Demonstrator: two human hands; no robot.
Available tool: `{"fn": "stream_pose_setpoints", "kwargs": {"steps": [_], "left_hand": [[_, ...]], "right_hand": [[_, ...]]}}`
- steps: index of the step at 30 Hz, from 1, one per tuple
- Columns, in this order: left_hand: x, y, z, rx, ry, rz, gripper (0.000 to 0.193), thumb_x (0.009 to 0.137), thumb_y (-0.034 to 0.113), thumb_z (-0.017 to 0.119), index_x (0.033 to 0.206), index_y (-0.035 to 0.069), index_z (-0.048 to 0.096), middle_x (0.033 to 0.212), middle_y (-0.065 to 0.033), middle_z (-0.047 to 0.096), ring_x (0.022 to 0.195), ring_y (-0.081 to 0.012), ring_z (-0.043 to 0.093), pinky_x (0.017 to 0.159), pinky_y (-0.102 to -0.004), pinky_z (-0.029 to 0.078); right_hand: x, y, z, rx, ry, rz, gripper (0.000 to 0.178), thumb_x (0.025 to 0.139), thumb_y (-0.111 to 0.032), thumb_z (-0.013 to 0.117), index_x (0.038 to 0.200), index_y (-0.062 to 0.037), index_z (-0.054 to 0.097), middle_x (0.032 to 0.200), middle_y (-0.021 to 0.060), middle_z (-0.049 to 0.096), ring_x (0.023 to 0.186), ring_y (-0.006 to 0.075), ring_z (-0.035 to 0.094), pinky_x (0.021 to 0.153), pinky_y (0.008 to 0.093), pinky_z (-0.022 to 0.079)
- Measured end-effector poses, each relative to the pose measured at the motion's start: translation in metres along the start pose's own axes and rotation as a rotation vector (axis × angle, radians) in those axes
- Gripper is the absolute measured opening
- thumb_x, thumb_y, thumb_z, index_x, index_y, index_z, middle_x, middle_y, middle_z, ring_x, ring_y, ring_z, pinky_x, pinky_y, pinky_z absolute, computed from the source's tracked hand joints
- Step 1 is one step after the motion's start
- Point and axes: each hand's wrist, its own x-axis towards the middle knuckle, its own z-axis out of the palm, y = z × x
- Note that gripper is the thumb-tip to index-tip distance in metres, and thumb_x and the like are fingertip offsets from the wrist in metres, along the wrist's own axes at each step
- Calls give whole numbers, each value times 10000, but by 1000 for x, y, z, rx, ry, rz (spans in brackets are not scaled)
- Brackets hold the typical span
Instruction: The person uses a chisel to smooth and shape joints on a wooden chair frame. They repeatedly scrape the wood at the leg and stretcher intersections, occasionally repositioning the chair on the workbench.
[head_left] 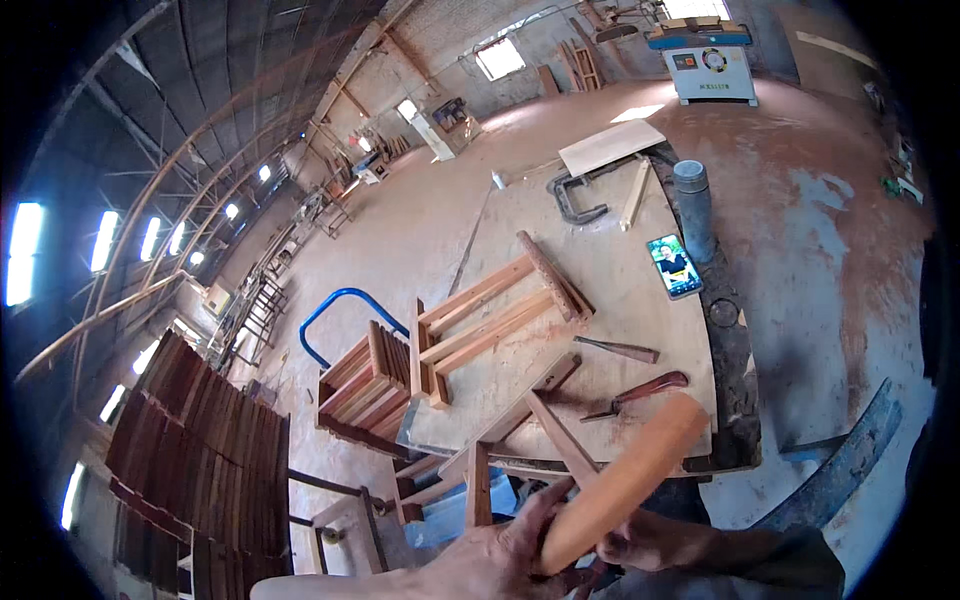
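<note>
A smooth, pale orange-brown curved wooden piece (630, 475) slants up to the right, close in front of me. My left hand (510, 550) is closed round its lower end. My right hand (640, 545) grips it from the right and below, with some fingers hidden behind the wood. Beyond it, joined wooden rails (560, 435) stretch toward the table; whether they are fixed to the curved piece cannot be made out. On the table lie a chisel (625, 349) and a second narrow-bladed tool with a reddish-brown handle (650, 390).
On the worktable (640, 300) are an assembled wooden frame (490, 310), a C-clamp (557, 200), a phone (675, 267), a grey flask (692, 210) and a thin board (610, 148). Slatted frames stand beside a blue tubular handle (345, 293). Stacked dark wood (195, 450) rises at left.
</note>
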Motion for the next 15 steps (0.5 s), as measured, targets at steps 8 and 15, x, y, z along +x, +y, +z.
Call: {"fn": "stream_pose_setpoints", "kwargs": {"steps": [8, 15], "left_hand": [[68, -104, -4, 50, 167, 349, 526, 972, 285, 720, 1373, -20, 571, 1216, -260, 678, 1069, -412, 696, 933, -453, 564], [191, -253, -36, 451, 418, 129, 547, 863, 371, 763, 1248, 0, 648, 1240, -240, 652, 1280, -425, 514, 1095, -508, 412]], "right_hand": [[-60, 94, -20, -462, 227, -248, 627, 1114, -285, 459, 1584, 41, 202, 1558, 253, 454, 1296, 319, 617, 1135, 446, 470], [-70, 123, -19, -1284, 390, -626, 434, 1032, -13, 582, 1442, 100, 497, 1487, 300, 503, 1363, 392, 516, 1134, 464, 405]]}}
